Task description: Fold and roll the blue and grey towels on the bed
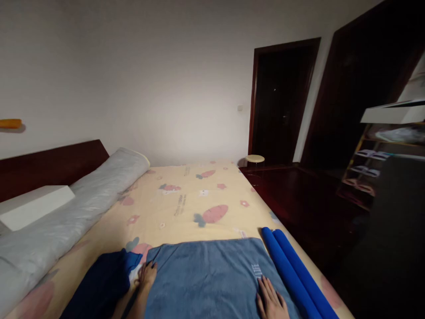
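A blue-grey towel (202, 279) lies spread flat on the bed, with small pale lettering near its right edge. My left hand (148, 275) rests at the towel's left edge, its fingers slightly bent and apart. A dark strap or cord runs beside that wrist. My right hand (271, 297) lies flat on the towel's right side, just below the lettering, fingers stretched out. Left of my left hand is a crumpled dark navy cloth (99, 283). Two bright blue rolls (295, 274) lie side by side along the towel's right edge.
The bed's yellow sheet (186, 204) has a carrot print. A long grey bolster (96, 190) and a white box (36, 204) lie by the dark headboard (49, 161). Beyond the bed stand a round stool (255, 158) and, on the right, a shoe rack (361, 170).
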{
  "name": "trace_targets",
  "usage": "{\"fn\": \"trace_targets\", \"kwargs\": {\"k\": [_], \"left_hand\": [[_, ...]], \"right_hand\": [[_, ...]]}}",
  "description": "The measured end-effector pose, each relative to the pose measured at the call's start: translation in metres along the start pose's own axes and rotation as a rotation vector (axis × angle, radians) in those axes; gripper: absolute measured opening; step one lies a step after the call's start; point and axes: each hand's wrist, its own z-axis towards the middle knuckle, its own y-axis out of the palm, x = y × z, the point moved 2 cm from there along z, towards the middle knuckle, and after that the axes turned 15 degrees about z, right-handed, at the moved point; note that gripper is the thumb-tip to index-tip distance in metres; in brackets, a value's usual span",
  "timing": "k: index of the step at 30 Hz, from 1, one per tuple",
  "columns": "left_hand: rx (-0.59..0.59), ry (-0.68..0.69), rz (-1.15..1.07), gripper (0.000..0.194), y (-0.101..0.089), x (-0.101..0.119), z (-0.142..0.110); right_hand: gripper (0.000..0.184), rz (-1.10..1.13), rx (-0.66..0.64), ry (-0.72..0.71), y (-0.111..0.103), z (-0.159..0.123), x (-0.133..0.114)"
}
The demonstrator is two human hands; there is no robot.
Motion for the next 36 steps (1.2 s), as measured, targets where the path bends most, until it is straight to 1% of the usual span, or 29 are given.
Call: {"fn": "trace_targets", "kwargs": {"k": [5,10,13,17,20,22,25,26,28,30,32,34,36], "left_hand": [[0.025,0.014,0.035,0.051,0.002,0.001,0.002],[0.074,-0.035,0.061,0.058,0.003,-0.003,-0.003],[0.108,-0.051,0.065,0.061,0.007,-0.005,-0.007],[0.078,-0.097,0.065,0.062,0.017,-0.008,-0.013],[0.069,-0.101,0.069,0.062,0.02,-0.006,-0.016],[0.113,-0.079,0.075,0.063,0.018,-0.002,-0.017],[0.223,0.01,0.063,0.063,0.012,0.006,-0.012],[0.233,0.044,0.049,0.063,0.011,0.009,-0.008],[0.197,0.092,0.018,0.061,0.01,0.014,0.0],[0.148,0.121,-0.001,0.057,0.009,0.016,0.01],[0.137,0.136,-0.004,0.055,0.008,0.018,0.018],[0.141,0.14,-0.004,0.058,0.008,0.019,0.024],[0.124,0.115,-0.004,0.062,0.011,0.019,0.027]], "right_hand": [[0.055,-0.032,0.027,-0.01,0.005,-0.002,0.003],[0.057,-0.036,0.042,-0.018,0.005,-0.003,0.003],[0.057,-0.041,0.028,-0.005,0.003,-0.004,0.002],[0.056,-0.023,0.001,0.008,0.001,-0.003,0.001],[0.056,0.0,-0.018,0.015,-0.001,-0.004,0.001],[0.055,0.018,-0.035,0.028,-0.002,-0.005,0.001],[0.054,0.05,-0.059,0.069,-0.001,-0.006,0.005],[0.054,0.062,-0.069,0.085,-0.001,-0.006,0.006],[0.054,0.092,-0.096,0.112,-0.002,-0.003,0.008],[0.054,0.121,-0.108,0.126,-0.003,0.005,0.009],[0.054,0.137,-0.087,0.125,-0.004,0.021,0.007],[0.056,0.132,-0.048,0.134,-0.004,0.046,0.006],[0.058,0.108,-0.021,0.157,-0.002,0.075,0.007]]}}
